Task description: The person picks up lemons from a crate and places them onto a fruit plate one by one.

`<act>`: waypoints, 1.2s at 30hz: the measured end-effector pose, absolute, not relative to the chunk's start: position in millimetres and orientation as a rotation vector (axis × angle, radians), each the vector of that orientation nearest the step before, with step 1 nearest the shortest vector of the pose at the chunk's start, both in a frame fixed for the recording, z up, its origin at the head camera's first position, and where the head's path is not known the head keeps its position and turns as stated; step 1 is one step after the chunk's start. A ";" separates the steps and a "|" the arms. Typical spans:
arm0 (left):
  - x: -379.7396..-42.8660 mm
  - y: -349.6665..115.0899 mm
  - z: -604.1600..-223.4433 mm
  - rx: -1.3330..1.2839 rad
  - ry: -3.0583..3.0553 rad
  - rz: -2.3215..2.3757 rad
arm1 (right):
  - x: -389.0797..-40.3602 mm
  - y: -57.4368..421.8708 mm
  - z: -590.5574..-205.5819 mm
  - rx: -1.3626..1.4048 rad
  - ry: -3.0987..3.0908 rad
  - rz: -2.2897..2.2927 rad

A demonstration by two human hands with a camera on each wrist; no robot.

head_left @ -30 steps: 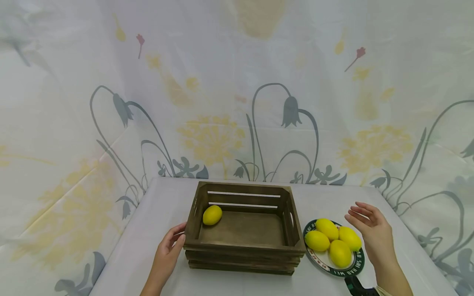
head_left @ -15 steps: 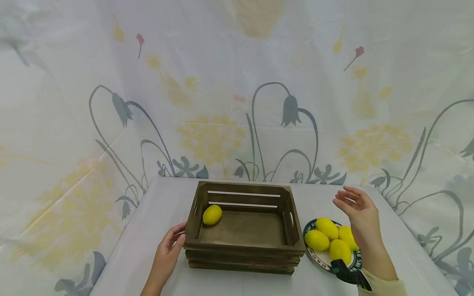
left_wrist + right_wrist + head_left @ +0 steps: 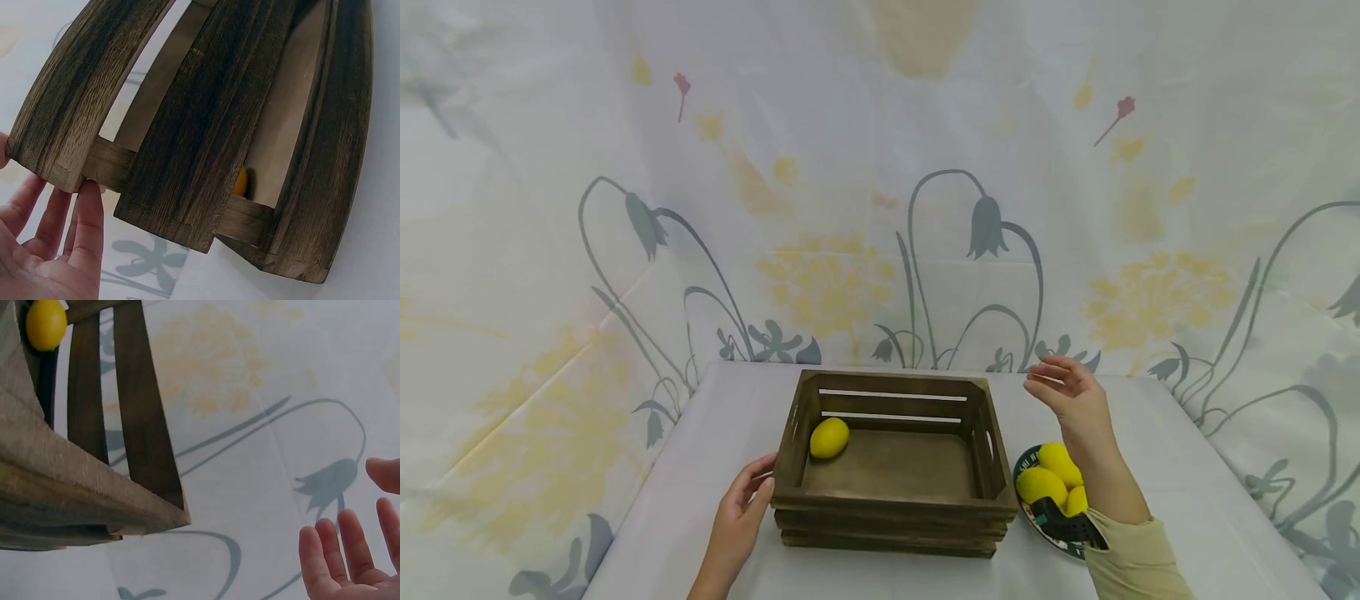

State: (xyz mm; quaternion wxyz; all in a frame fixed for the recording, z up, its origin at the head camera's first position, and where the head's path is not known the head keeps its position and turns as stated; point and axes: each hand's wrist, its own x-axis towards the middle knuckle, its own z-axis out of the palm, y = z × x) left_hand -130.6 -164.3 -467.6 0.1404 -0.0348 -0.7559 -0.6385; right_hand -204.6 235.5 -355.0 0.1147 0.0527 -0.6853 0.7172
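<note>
A brown slatted wooden crate stands on the white table, with one yellow lemon in its back left corner. My left hand touches the crate's left side near the front corner, its fingertips at the end of a slat in the left wrist view. Up beyond the crate's right side, my right hand is raised with loosely bent fingers and holds nothing. Several lemons lie on a round plate with a dark lettered rim, partly hidden under my right forearm.
A black strap-like device is on my right wrist, over the plate in the head view. A pale flower-printed sheet hangs behind the table and along both sides.
My right hand has moved left and away from me, from beside the plate to beyond it, and its forearm now covers part of the lemons. The left hand and crate stay put.
</note>
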 end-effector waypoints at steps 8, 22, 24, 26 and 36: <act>-130.0 -164.9 -467.3 -0.073 -2.205 -1.863 | -221.5 212.6 -356.0 0.200 -2.126 2.092; -130.0 -164.9 -467.2 -0.045 -2.230 -1.860 | -261.7 178.3 -365.3 0.379 -2.353 2.097; -130.7 -164.9 -467.3 -0.050 -2.228 -1.860 | -269.7 173.8 -368.4 0.425 -2.411 2.071; -131.1 -164.8 -467.4 -0.056 -2.225 -1.860 | -276.5 169.2 -371.3 0.474 -2.468 2.044; -131.5 -165.7 -467.4 -0.059 -2.212 -1.869 | -295.8 140.2 -382.7 0.829 -2.628 2.080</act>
